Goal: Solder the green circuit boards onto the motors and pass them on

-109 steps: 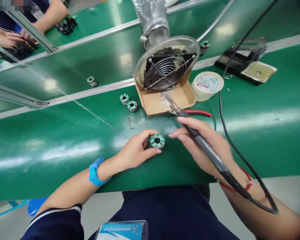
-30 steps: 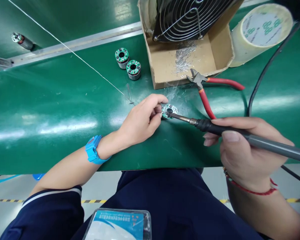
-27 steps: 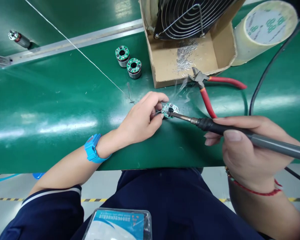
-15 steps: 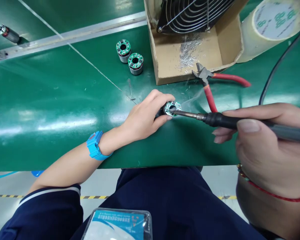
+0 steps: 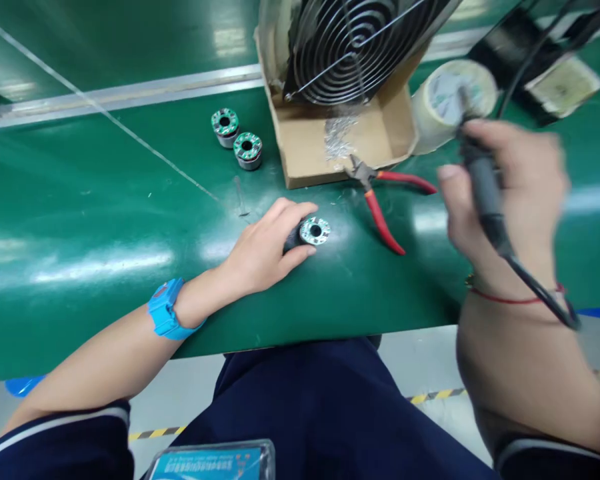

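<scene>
My left hand (image 5: 265, 250) is closed round the dark body of a small motor, whose round circuit board (image 5: 315, 231) faces up beyond my thumb and fingertips. A blue band is on that wrist. In my right hand (image 5: 510, 193), raised at the right and blurred, is a soldering iron (image 5: 484, 183), its tip pointing away over the tape roll (image 5: 425, 110). The iron is apart from the board. Red-handled cutters (image 5: 380, 213) lie between my hands with their handles spread. Two more motors with green boards, one (image 5: 225, 127) behind the other (image 5: 248, 150), stand upright further back.
A cardboard box (image 5: 305, 175) at the back holds a black fan (image 5: 355, 47) and many cut wire pieces (image 5: 339, 137). Black equipment and a yellowish pad (image 5: 564, 87) are at the back right. A metal strip (image 5: 170, 92) crosses the green table (image 5: 105, 313).
My right hand has lifted the soldering iron off the board and swung it back and to the right. My left hand still holds the motor. The camera view has shifted.
</scene>
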### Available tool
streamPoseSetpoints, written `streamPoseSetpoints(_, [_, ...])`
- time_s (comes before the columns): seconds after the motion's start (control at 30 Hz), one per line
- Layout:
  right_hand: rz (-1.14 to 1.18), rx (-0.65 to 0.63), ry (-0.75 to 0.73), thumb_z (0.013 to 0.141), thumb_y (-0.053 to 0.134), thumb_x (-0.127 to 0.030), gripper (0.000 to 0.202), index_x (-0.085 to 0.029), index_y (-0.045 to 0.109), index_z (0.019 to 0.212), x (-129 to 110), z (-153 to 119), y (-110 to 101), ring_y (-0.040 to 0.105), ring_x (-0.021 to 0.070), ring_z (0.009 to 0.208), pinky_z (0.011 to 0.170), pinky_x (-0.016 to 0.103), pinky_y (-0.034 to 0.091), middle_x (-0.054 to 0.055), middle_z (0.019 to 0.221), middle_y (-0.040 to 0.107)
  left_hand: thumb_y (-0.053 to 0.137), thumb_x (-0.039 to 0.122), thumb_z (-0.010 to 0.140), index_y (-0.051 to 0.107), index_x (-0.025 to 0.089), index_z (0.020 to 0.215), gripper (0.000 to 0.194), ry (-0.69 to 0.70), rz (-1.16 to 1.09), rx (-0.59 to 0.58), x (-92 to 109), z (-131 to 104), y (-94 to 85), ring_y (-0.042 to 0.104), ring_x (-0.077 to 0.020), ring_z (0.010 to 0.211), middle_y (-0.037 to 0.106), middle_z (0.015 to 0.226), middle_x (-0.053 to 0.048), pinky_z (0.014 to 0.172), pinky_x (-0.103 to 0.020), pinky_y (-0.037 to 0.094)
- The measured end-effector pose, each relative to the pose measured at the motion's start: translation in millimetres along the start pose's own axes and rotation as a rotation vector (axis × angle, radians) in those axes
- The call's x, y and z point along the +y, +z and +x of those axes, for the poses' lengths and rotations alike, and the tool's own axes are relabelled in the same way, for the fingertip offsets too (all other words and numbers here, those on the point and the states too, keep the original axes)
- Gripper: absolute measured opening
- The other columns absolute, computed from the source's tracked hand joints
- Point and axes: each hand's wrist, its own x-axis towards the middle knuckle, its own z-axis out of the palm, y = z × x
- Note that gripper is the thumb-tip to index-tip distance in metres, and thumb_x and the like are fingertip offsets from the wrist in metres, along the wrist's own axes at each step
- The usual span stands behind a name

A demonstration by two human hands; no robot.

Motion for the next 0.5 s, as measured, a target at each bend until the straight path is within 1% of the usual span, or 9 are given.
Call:
streamPoseSetpoints(0.1, [0.192, 0.048, 0.050, 0.098, 0.051, -0.035, 0.034, -0.021, 0.061, 0.128, 9.9, 9.0, 2.4, 0.072, 0.0175, 0.099, 0.098, 0.038, 0.053, 0.008, 0.108, 0.075, 0.065, 0.021, 0.091, 0.045, 0.020, 0.139, 0.052, 0.000, 0.069, -0.015, -0.3, 0.7, 3.3, 0.061, -0.0241, 0.118, 0.058, 0.135, -0.011, 0.084, -0.035, 0.053])
streamPoseSetpoints(0.17, [0.230, 0.031, 0.029, 0.097, 0.052, -0.041, 0.039, -0.021, 0.057, 0.130, 11.6, 3.9, 7.4, 0.070, 0.0193, 0.106, 0.100, 0.040, 0.053, 0.009, 0.114, 0.073, 0.064, 0.020, 0.091, 0.048, 0.021, 0.134, 0.045, 0.004, 0.095, -0.020, 1.1, 1.6, 5.1, 0.061, -0.0236, 0.118, 0.060, 0.134, -0.009, 0.086, -0.035, 0.052])
streamPoseSetpoints(0.2, [0.218, 0.002, 0.002, 0.093, 0.058, -0.048, 0.050, -0.019, 0.054, 0.133, 11.6, -0.4, 10.8, 0.066, 0.0236, 0.117, 0.104, 0.044, 0.051, 0.013, 0.124, 0.068, 0.064, 0.019, 0.091, 0.050, 0.021, 0.130, 0.041, 0.003, 0.088, -0.019, 1.9, 1.9, 5.5, 0.062, -0.0229, 0.116, 0.061, 0.132, -0.008, 0.085, -0.034, 0.052])
streamPoseSetpoints(0.27, [0.160, -0.098, -0.046, 0.075, 0.074, -0.061, 0.086, -0.014, 0.044, 0.140, 10.8, -9.2, 18.5, 0.054, 0.0348, 0.133, 0.110, 0.054, 0.045, 0.021, 0.142, 0.054, 0.064, 0.018, 0.090, 0.052, 0.020, 0.125, 0.037, -0.022, 0.035, -0.012, 3.5, 2.0, 5.7, 0.065, -0.0210, 0.108, 0.065, 0.125, -0.006, 0.079, -0.032, 0.050])
streamPoseSetpoints(0.3, [0.121, -0.150, -0.055, 0.066, 0.079, -0.064, 0.100, -0.012, 0.041, 0.142, 10.1, -13.0, 22.1, 0.050, 0.0391, 0.135, 0.110, 0.058, 0.043, 0.024, 0.146, 0.050, 0.066, 0.018, 0.089, 0.051, 0.020, 0.123, 0.037, -0.040, -0.004, -0.003, 4.0, 1.7, 5.4, 0.066, -0.0199, 0.102, 0.067, 0.119, -0.006, 0.075, -0.030, 0.049])
streamPoseSetpoints(0.33, [0.080, -0.186, -0.046, 0.062, 0.082, -0.063, 0.104, -0.011, 0.040, 0.142, 9.2, -16.1, 25.3, 0.050, 0.0412, 0.134, 0.109, 0.061, 0.043, 0.024, 0.144, 0.051, 0.067, 0.018, 0.088, 0.051, 0.019, 0.121, 0.037, -0.056, -0.044, 0.011, 4.4, 1.2, 5.0, 0.067, -0.0189, 0.097, 0.067, 0.113, -0.005, 0.071, -0.029, 0.047])
streamPoseSetpoints(0.4, [0.027, -0.195, -0.009, 0.066, 0.079, -0.050, 0.084, -0.013, 0.047, 0.134, 7.7, -20.8, 29.5, 0.060, 0.0379, 0.118, 0.101, 0.059, 0.048, 0.021, 0.131, 0.059, 0.069, 0.019, 0.087, 0.051, 0.020, 0.119, 0.037, -0.062, -0.111, 0.047, 4.9, -0.1, 4.2, 0.066, -0.0177, 0.092, 0.067, 0.103, -0.002, 0.067, -0.027, 0.044])
streamPoseSetpoints(0.47, [0.026, -0.164, 0.019, 0.072, 0.070, -0.035, 0.059, -0.015, 0.052, 0.124, 6.9, -25.3, 30.3, 0.065, 0.0283, 0.095, 0.088, 0.051, 0.054, 0.017, 0.117, 0.063, 0.071, 0.021, 0.086, 0.051, 0.020, 0.116, 0.036, -0.038, -0.148, 0.082, 5.3, -1.4, 3.6, 0.065, -0.0168, 0.091, 0.065, 0.098, -0.001, 0.066, -0.026, 0.042])
streamPoseSetpoints(0.5, [0.041, -0.150, 0.020, 0.072, 0.066, -0.030, 0.052, -0.016, 0.053, 0.120, 6.7, -27.8, 29.6, 0.064, 0.0237, 0.085, 0.081, 0.046, 0.055, 0.015, 0.112, 0.063, 0.072, 0.023, 0.086, 0.051, 0.020, 0.115, 0.036, -0.025, -0.156, 0.096, 5.5, -2.0, 3.4, 0.064, -0.0164, 0.091, 0.064, 0.098, -0.001, 0.065, -0.026, 0.042])
